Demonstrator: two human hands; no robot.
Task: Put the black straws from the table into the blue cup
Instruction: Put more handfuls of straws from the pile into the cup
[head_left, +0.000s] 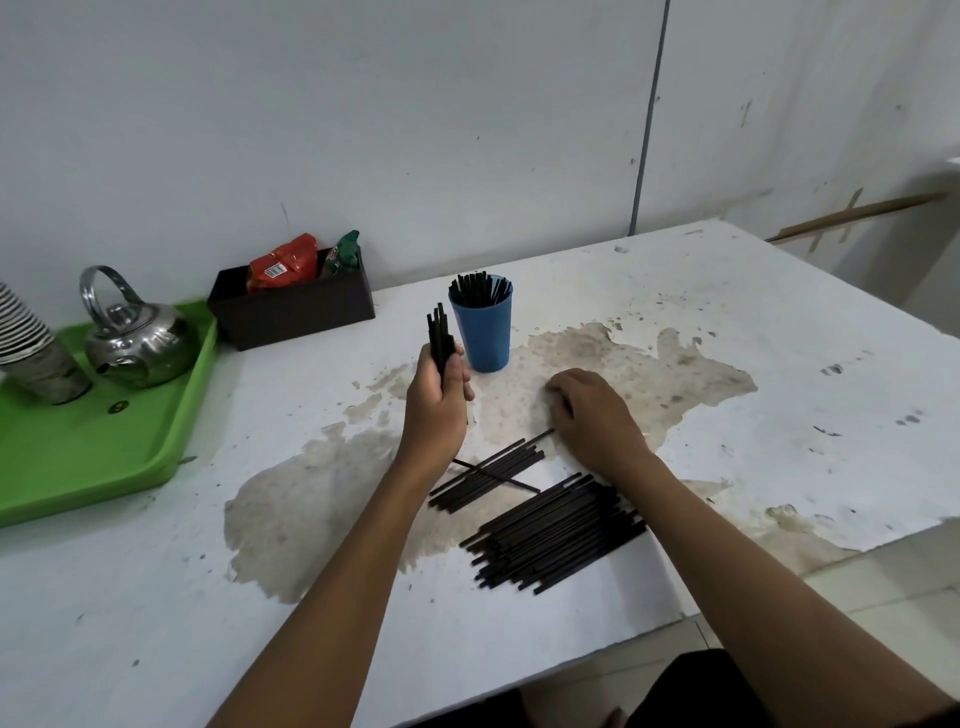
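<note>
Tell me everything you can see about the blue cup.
The blue cup is a plain tumbler, seemingly plastic, tapering slightly toward its base. It stands upright on the stained white table, right of the dark box. Black straws stand inside, tips above the rim. Neither hand touches it; the left hand is just beside it.

A white table (727, 332) with worn brown patches where its surface has peeled stands against a pale wall (363, 130). At the far left lies a green tray (104, 457) carrying a shiny steel kettle (137, 343) and, at the left edge of view, a tilted stack of paper cups (26, 343). Just right of the tray, against the wall, sits a dark box (296, 306) holding a red packet (283, 262) and a green packet (345, 252).
</note>
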